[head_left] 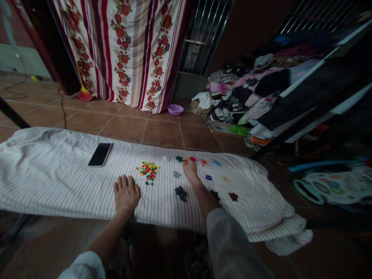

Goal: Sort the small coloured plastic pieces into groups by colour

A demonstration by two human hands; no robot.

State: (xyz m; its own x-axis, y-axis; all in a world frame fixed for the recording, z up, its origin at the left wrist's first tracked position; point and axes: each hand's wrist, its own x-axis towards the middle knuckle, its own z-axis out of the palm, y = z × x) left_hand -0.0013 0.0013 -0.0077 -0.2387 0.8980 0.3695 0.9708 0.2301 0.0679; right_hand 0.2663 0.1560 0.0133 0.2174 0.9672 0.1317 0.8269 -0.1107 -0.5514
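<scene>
My left hand (126, 192) lies flat on the striped cloth, fingers stretched out, left of a mixed pile of small coloured pieces (148, 170). Reaching to the far side, my right hand (190, 169) has its fingertips pinched together beside a green heap (179, 159) and a red heap (193, 159). Whatever the pinch may hold is hidden. Around it lie single-colour heaps: white (166, 158), grey (176, 174), dark grey (181, 193), orange (204, 162), light blue (216, 162), dark blue (208, 177), beige (224, 178), dark green (215, 195) and brown (233, 197).
A phone (100, 154) rests on the striped cloth (66, 174) at left. Beyond are a floral curtain (124, 54), a purple basin (175, 109) and a broom (84, 93). Piled clothes (244, 85) fill the back right, near a dark slanting bar (286, 131).
</scene>
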